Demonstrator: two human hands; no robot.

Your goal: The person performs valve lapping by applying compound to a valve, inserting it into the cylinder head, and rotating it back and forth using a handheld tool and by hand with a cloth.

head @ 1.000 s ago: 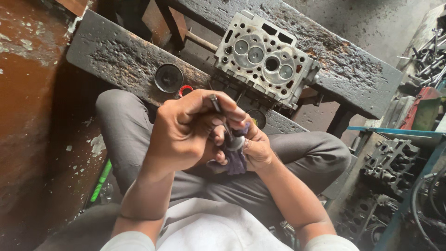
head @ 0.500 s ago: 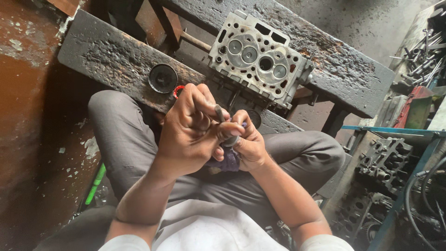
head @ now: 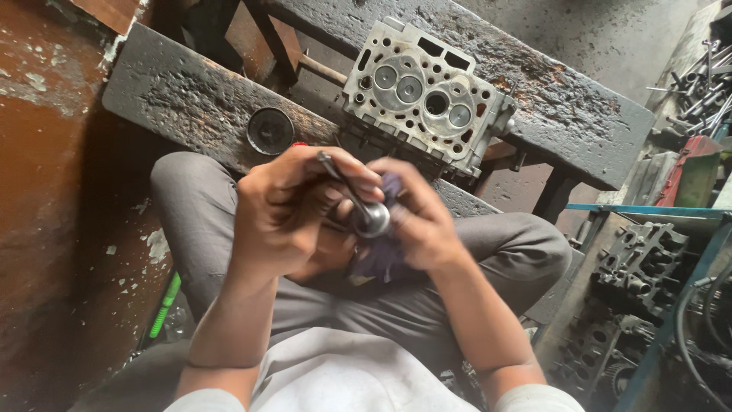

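White short-sleeved shirt, grey trousers, bare forearms, thin dark band on left wrist.

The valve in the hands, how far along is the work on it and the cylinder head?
Done: three ports of the cylinder head look filled with valves. In hand: the left hand grips the valve by its stem, and the right hand presses a purple cloth at its disc. Left: one port looks dark and open, and this valve is off the head.
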